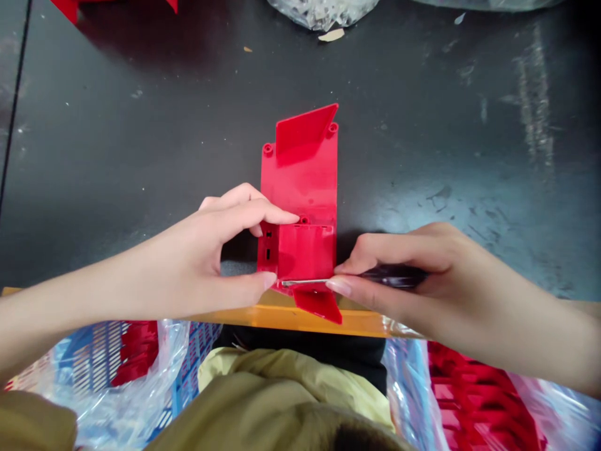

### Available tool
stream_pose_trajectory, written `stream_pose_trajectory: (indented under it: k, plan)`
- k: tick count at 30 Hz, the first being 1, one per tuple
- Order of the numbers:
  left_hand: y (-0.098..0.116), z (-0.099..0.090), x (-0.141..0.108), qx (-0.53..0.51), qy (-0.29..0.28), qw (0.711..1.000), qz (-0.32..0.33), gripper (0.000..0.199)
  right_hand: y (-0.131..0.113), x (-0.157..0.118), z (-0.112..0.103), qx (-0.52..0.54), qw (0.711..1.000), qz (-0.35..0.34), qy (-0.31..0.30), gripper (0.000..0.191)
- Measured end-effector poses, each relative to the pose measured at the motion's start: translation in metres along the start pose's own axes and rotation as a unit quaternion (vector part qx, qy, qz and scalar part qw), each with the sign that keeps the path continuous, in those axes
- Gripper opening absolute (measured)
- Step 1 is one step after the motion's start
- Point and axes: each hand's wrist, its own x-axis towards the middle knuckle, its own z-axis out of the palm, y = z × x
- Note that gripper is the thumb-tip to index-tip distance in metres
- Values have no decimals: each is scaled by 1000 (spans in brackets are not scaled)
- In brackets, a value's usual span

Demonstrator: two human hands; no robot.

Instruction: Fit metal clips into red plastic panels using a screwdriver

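Observation:
A red plastic part with slanted flaps at its far and near ends lies at the front edge of the dark table. My left hand grips its left side, the index finger beside a small round post and the thumb at the near left corner. My right hand is closed around a tool with a dark handle and a thin metal shaft. The shaft lies across the near end of the part, its tip close to my left thumb.
Clear bags with small pieces and another red part are along the table's far side. Below the orange table edge stand a blue crate with plastic film, left, and red parts in film, right.

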Motion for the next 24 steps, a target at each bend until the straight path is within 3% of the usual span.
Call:
stream_pose_trajectory:
  k: [7, 15, 24]
  plan:
    - [2, -1, 1, 28, 6, 1000, 12, 34, 0, 0, 0, 6, 1000, 13, -4, 21]
    - [2, 9, 2, 23, 39, 999, -9, 39, -3, -1, 0, -9, 1000, 8, -3, 24]
    - [7, 7, 6, 9, -1, 999, -44, 33, -4, -1, 0, -15, 999, 33, -10, 24]
